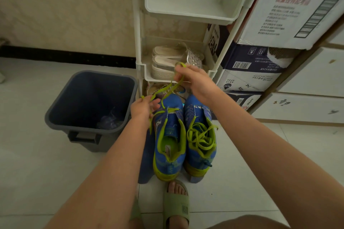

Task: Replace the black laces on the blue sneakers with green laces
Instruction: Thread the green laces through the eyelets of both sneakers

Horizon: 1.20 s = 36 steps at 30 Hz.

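Two blue sneakers with yellow-green trim stand side by side on a low blue stool, toes away from me. The right sneaker (pixel 200 135) carries a green lace through its eyelets, loose ends piled on the tongue. The left sneaker (pixel 170 135) has a green lace (pixel 167 91) threaded only near the toe. My left hand (pixel 142 108) pinches one end of that lace, left of the shoe. My right hand (pixel 193 78) holds the other end up above both toes. No black laces are in view.
A dark blue bin (pixel 91 104) stands on the tiled floor to the left, with crumpled plastic inside. A white plastic shoe rack (pixel 178 72) holding pale shoes is just behind the sneakers. Stacked cardboard boxes (pixel 260 65) and white drawers are at the right. My sandalled foot (pixel 176 204) is below the stool.
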{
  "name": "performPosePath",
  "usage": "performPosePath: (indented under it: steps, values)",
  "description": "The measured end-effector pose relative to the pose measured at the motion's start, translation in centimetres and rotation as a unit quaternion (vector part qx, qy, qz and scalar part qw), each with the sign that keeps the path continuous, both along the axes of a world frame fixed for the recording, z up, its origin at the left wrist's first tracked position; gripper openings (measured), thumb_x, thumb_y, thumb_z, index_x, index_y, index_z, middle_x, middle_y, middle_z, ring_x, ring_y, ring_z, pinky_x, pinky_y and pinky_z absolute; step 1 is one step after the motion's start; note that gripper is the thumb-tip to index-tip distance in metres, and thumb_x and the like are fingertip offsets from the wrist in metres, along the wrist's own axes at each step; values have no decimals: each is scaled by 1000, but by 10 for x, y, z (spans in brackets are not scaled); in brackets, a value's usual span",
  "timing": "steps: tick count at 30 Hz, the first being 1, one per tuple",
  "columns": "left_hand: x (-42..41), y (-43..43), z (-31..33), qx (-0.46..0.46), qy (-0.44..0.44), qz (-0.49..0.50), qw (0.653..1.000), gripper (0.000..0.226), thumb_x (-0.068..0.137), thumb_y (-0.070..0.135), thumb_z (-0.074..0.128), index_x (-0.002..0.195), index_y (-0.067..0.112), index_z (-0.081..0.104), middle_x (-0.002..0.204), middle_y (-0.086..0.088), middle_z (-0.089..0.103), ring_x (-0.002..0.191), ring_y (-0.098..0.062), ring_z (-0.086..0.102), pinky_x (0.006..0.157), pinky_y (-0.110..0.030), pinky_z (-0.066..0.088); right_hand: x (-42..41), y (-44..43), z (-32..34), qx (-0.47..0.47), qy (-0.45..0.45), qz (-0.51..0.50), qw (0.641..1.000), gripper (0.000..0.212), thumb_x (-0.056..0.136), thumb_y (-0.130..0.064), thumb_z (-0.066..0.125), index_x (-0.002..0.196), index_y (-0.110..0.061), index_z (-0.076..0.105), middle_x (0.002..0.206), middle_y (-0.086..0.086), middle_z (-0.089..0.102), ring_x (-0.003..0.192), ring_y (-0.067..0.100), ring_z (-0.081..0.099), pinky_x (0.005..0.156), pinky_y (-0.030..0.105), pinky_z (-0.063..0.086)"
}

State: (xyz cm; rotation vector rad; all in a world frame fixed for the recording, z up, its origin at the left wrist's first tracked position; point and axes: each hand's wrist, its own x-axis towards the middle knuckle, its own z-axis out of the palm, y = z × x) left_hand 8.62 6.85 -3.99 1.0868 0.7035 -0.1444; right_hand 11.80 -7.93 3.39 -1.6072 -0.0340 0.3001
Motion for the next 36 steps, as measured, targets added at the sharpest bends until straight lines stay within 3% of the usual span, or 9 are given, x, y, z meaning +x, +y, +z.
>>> performPosePath:
  steps: [3, 6, 11, 15, 19, 21, 25, 32, 36]
  values:
    - [-5, 1, 9, -99, -1, -41, 994, 34, 99, 11, 46, 132, 3, 48, 108, -10, 70, 74, -6, 71, 31, -8, 30, -3, -10, -8, -259, -27, -57, 964, 36, 90, -29, 63, 120, -11, 54, 115, 4, 58, 102, 16, 55, 83, 24, 44]
    - [-5, -4, 27, -187, -3, -100, 977, 36, 100, 12, 44, 136, 10, 43, 132, -6, 58, 119, -19, 57, 33, -8, 35, -16, -6, -19, -292, -96, -99, 947, 36, 89, -30, 63, 118, -9, 54, 105, 3, 56, 91, 13, 55, 70, 17, 43]
    - [-6, -10, 38, -219, -23, -135, 966, 21, 97, 9, 46, 113, 15, 57, 103, 2, 72, 79, -13, 71, 31, -8, 31, -25, 1, -22, -287, -16, 7, 958, 32, 90, -40, 60, 92, -8, 61, 79, 3, 67, 54, 10, 56, 39, 12, 38]
    - [-9, -11, 42, -166, -39, -174, 970, 19, 96, 10, 46, 104, 19, 61, 104, 9, 71, 72, -2, 65, 36, -8, 30, -33, -4, -23, -223, 16, 54, 973, 36, 91, -34, 61, 101, -1, 68, 88, 5, 69, 54, 7, 58, 42, 14, 39]
    - [-10, -11, 45, -144, -51, -201, 968, 20, 96, 11, 46, 101, 19, 64, 99, 9, 71, 64, 1, 64, 38, -8, 30, -37, -5, -27, -137, 6, 35, 990, 26, 90, -18, 63, 109, 0, 66, 78, -6, 63, 48, -11, 52, 46, 6, 36]
    - [-10, -10, 49, -123, -59, -219, 966, 21, 97, 12, 45, 100, 20, 64, 101, 9, 70, 63, 1, 65, 39, -8, 31, -36, -6, -28, -120, 25, 16, 992, 26, 88, -22, 66, 107, -5, 70, 72, -11, 62, 52, -5, 51, 50, 8, 34]
    - [-11, -9, 48, -87, -78, -248, 962, 23, 100, 15, 40, 105, 19, 62, 108, 8, 68, 79, -3, 63, 48, -11, 37, -35, -6, -31, -92, 77, -18, 993, 23, 84, -19, 69, 104, -6, 71, 79, -2, 64, 60, 9, 40, 53, 19, 33]
    - [-11, -1, 43, -19, -24, -209, 977, 31, 104, 17, 34, 127, 15, 54, 130, -5, 60, 114, -19, 58, 98, -34, 45, -24, -8, -18, 89, 56, -110, 988, 9, 98, -18, 48, 92, -13, 53, 91, 8, 70, 83, 25, 66, 83, 35, 52]
    - [-13, 3, 46, 50, 14, -178, 983, 38, 104, 16, 28, 136, 4, 46, 132, -13, 57, 122, -21, 55, 87, -23, 40, -23, -9, -13, 135, 70, -107, 983, 10, 101, -18, 42, 98, -9, 45, 90, 14, 71, 72, 26, 71, 69, 36, 58]
